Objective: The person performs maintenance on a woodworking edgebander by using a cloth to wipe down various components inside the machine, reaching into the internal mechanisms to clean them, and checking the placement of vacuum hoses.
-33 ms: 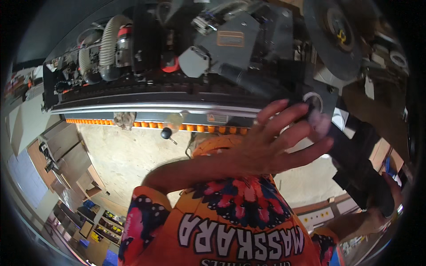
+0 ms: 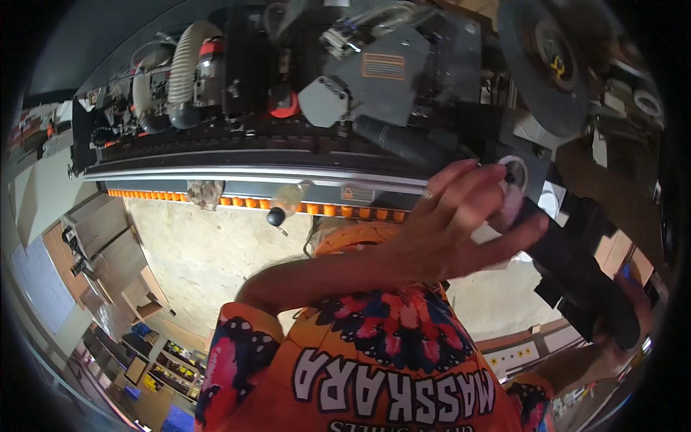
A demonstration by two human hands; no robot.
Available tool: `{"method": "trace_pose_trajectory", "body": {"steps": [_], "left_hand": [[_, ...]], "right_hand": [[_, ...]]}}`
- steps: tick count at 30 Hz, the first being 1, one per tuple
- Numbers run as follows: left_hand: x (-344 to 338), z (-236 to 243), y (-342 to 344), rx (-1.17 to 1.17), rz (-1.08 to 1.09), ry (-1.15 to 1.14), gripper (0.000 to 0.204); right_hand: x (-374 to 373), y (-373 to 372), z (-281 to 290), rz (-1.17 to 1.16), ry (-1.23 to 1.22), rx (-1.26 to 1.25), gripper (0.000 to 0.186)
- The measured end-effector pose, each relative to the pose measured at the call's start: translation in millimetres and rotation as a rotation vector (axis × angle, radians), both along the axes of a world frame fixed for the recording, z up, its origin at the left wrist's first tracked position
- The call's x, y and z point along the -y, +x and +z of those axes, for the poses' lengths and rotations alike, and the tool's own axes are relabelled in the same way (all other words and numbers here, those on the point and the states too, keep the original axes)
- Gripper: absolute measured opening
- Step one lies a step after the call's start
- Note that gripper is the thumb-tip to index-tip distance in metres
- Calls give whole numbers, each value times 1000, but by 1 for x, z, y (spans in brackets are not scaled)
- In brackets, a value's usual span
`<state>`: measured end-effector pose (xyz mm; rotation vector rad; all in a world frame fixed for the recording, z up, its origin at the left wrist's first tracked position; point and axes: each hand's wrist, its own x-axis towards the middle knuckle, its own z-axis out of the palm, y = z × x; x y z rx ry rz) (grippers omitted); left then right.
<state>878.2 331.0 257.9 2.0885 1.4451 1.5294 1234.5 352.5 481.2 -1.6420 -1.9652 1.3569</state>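
My left hand (image 2: 464, 223) reaches across my body, fingers bent over a pale pinkish, blurred thing (image 2: 511, 205) beside a white ring (image 2: 515, 162) on the machine; its grip is partly hidden. At the far right, my right hand (image 2: 628, 331) is wrapped around the end of a long black part (image 2: 576, 255), its fingers largely hidden and blurred. A dark tubular piece (image 2: 396, 144) slants down toward my left hand from the grey housing (image 2: 385, 93).
The long machine has a silver rail (image 2: 288, 175), orange rollers (image 2: 345, 212), a black-knobbed handle (image 2: 275, 216), ribbed white hoses (image 2: 183, 68) and a large dark disc (image 2: 547, 108). Wooden cabinets (image 2: 104, 237) stand at left, shelving (image 2: 180, 367) at lower left, above the pale floor (image 2: 201, 259).
The fingers of my left hand have curled slightly and shifted a little to the right. The machine appears slightly lower and further right in the picture.
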Motion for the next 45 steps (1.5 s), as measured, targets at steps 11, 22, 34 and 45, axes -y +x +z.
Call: {"method": "trace_pose_trajectory", "body": {"steps": [11,22,34,45], "left_hand": [[10,-71,-81,108,59,-334,55],[14,-101,-124,210,100,-482,65],[-37,-15,-13,175,73,-187,35],[-22,-100,-44,165,-131,-483,62]], "right_hand": [[-46,-220,-53,117,-136,-44,76],[-78,-319,-59,336,-239,177,69],[-90,-226,8,139,-126,303,72],[-100,-213,-62,-46,-408,222,70]]}}
